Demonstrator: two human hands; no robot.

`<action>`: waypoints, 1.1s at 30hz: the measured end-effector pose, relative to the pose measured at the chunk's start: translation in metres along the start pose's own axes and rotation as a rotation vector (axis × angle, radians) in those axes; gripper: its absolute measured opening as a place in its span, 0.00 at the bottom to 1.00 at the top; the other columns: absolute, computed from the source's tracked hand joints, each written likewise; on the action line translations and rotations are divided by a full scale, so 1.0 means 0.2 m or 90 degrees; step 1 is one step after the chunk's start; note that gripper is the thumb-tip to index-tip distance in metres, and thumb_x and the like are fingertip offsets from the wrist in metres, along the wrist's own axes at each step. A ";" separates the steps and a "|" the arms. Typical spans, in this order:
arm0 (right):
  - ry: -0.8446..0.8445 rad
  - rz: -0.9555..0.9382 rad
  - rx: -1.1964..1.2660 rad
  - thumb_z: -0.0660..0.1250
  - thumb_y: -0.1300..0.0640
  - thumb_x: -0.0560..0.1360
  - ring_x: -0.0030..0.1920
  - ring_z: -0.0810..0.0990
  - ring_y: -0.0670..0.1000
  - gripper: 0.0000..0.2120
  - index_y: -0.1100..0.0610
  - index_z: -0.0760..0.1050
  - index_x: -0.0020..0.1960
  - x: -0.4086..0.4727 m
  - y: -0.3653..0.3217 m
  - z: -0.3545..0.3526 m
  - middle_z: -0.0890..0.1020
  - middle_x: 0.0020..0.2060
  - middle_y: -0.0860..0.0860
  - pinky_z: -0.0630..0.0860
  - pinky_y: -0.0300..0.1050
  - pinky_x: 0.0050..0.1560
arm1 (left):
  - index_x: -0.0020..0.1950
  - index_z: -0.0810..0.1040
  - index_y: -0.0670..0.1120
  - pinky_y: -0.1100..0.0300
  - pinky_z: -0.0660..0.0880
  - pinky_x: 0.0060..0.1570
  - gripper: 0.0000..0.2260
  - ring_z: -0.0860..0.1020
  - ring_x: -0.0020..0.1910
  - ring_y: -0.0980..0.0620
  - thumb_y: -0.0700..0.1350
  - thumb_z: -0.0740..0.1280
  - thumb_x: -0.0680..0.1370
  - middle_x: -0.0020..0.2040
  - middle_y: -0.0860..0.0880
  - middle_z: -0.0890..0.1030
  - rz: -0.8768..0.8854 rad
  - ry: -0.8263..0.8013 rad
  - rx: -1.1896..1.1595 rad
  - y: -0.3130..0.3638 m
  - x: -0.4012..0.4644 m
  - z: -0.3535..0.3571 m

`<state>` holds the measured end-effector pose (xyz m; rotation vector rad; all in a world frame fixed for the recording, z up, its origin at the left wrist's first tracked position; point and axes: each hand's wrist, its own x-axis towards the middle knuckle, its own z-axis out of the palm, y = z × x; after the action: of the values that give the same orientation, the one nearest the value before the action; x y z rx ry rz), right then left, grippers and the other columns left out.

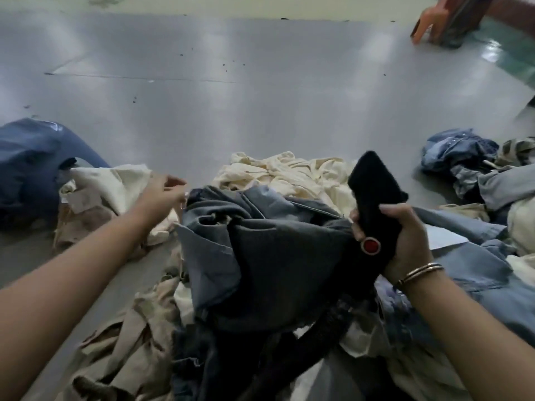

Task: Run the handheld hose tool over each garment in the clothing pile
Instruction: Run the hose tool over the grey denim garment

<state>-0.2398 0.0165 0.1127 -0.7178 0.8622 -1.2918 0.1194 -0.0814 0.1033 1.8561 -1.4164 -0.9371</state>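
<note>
— Denim and cream cotton cover the near floor (pixel 260 82); the clothing pile (pixel 202 285) spreads across the bottom of my view. What's up next?

— I see the grey denim garment (pixel 260 241) on top, lying between my hands, its long axis running left to right.

— And the tool?

— My right hand (pixel 405 241) has its grip wrapped tight round the handheld hose tool (pixel 373 198), nozzle tilted up and away, just right of the garment.

— The left?

— My left hand (pixel 162 195) pinches the garment's far-left edge, fingers narrow.
</note>
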 end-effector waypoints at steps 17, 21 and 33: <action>0.194 0.085 -0.088 0.50 0.58 0.76 0.22 0.73 0.49 0.14 0.64 0.70 0.41 0.02 0.06 -0.38 0.76 0.28 0.55 0.67 0.32 0.23 | 0.49 0.80 0.39 0.71 0.73 0.32 0.06 0.79 0.34 0.59 0.32 0.65 0.77 0.46 0.39 0.80 -0.111 -0.148 0.005 -0.56 -0.09 0.15; 0.105 0.109 -0.118 0.57 0.55 0.67 0.23 0.72 0.51 0.13 0.64 0.75 0.38 0.01 0.15 -0.31 0.76 0.28 0.57 0.67 0.35 0.24 | 0.49 0.78 0.41 0.48 0.72 0.50 0.08 0.74 0.49 0.40 0.35 0.64 0.71 0.48 0.41 0.77 0.196 0.128 0.323 -0.44 -0.25 0.34; 0.141 0.003 -0.152 0.55 0.59 0.73 0.23 0.72 0.51 0.12 0.67 0.71 0.40 0.02 0.13 -0.26 0.76 0.26 0.56 0.68 0.37 0.25 | 0.48 0.69 0.48 0.58 0.69 0.33 0.07 0.75 0.35 0.49 0.42 0.61 0.71 0.38 0.49 0.76 0.618 -0.203 0.320 -0.30 -0.64 0.73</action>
<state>-0.2713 0.0167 0.0630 -0.7674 1.2125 -1.2925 0.0094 0.0488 -0.0058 1.0347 -2.5638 -0.3844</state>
